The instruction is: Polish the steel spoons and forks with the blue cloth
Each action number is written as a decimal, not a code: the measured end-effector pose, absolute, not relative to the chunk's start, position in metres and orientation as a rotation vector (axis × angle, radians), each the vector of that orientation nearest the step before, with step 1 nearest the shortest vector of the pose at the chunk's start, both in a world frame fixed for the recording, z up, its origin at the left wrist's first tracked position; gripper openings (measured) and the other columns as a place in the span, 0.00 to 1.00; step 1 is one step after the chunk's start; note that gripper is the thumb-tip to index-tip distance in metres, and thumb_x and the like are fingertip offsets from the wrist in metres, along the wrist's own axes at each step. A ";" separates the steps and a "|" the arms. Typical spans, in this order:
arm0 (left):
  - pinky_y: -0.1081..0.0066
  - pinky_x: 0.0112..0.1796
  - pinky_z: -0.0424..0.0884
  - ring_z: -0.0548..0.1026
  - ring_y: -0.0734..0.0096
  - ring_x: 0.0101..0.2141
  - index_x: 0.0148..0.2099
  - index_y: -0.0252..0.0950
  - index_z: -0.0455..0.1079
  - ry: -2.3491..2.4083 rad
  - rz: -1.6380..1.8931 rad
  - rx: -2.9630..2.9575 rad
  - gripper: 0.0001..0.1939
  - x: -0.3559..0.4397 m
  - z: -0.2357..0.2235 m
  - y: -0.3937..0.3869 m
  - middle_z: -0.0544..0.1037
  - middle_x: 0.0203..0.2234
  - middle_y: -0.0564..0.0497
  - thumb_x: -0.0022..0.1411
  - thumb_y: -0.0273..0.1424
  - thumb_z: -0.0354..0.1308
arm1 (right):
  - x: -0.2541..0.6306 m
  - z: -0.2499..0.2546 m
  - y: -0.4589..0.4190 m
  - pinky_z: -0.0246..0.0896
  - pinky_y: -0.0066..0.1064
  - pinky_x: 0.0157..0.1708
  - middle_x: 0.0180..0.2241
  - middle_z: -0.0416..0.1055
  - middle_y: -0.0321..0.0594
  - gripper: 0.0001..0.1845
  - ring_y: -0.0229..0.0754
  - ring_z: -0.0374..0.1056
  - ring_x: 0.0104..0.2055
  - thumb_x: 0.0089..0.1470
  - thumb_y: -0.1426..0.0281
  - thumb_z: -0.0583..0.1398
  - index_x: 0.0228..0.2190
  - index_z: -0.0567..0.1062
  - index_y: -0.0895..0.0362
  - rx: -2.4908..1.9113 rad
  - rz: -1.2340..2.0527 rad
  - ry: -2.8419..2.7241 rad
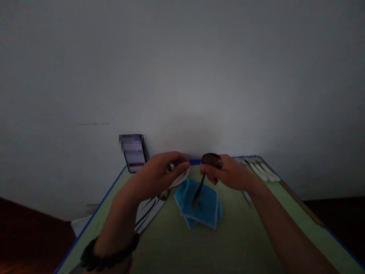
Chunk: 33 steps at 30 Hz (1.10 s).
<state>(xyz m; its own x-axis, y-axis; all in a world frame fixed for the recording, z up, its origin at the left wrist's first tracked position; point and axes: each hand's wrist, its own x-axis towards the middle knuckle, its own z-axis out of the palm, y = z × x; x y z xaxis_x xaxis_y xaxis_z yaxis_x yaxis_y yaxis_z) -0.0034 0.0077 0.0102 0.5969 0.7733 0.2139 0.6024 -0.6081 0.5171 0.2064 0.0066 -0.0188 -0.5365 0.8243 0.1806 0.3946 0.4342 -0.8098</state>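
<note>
My right hand [218, 169] is closed on a dark, shiny spoon [211, 160]. The spoon's rounded bowl is at the fingers, and its thin handle slants down over a folded blue cloth [203, 209], its lower end blurred. My left hand [164, 171] hovers at the cloth's far left, thumb and fingertips drawn together; whatever is between them is hidden. Behind those fingers shows the rim of a white dish [181, 178], partly covered, and I cannot tell whether the hand touches it.
Several pieces of cutlery [151, 213] lie on the left beneath my wrist. More cutlery with white handles [261, 170] is at the far right corner. A phone [134, 154] leans by the wall [182, 76]. Blue edging borders the green table [176, 247].
</note>
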 end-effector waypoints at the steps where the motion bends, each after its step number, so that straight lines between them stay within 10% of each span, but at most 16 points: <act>1: 0.75 0.31 0.64 0.69 0.74 0.30 0.40 0.35 0.68 1.105 0.677 2.449 0.12 -0.002 0.012 0.005 0.73 0.30 0.53 0.62 0.36 0.48 | 0.206 -0.017 0.004 0.52 0.24 0.21 0.16 0.60 0.30 0.16 0.30 0.57 0.19 0.57 0.62 0.50 0.22 0.66 0.58 -1.025 0.995 -2.197; 7: 0.76 0.32 0.65 0.70 0.76 0.31 0.36 0.35 0.71 0.914 0.859 2.582 0.06 0.007 0.018 0.000 0.73 0.31 0.52 0.60 0.31 0.54 | 0.191 -0.014 -0.005 0.48 0.24 0.21 0.21 0.60 0.31 0.11 0.30 0.54 0.22 0.57 0.67 0.49 0.26 0.65 0.58 -0.984 0.835 -2.377; 17: 0.74 0.33 0.68 0.72 0.74 0.32 0.34 0.35 0.72 0.963 1.227 2.585 0.05 -0.002 0.004 0.018 0.74 0.31 0.51 0.58 0.28 0.55 | 0.208 -0.026 0.009 0.60 0.24 0.21 0.22 0.65 0.32 0.09 0.31 0.62 0.20 0.51 0.65 0.57 0.28 0.67 0.59 -0.797 1.602 -2.038; 33: 0.70 0.34 0.66 0.71 0.70 0.31 0.40 0.37 0.68 1.076 0.447 2.610 0.11 0.023 -0.028 0.024 0.74 0.32 0.51 0.61 0.35 0.48 | 0.278 -0.059 0.031 0.64 0.28 0.25 0.19 0.70 0.39 0.14 0.36 0.68 0.21 0.53 0.68 0.54 0.19 0.69 0.61 -1.863 1.199 -2.220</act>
<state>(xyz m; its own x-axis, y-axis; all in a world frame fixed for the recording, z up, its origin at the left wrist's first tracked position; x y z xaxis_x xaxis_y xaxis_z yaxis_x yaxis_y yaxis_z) 0.0230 0.0242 -0.0275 0.6741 0.7176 0.1751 0.6303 -0.6824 0.3702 0.2783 0.0307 -0.0589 -0.2942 0.8428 -0.4506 0.8391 0.0020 -0.5440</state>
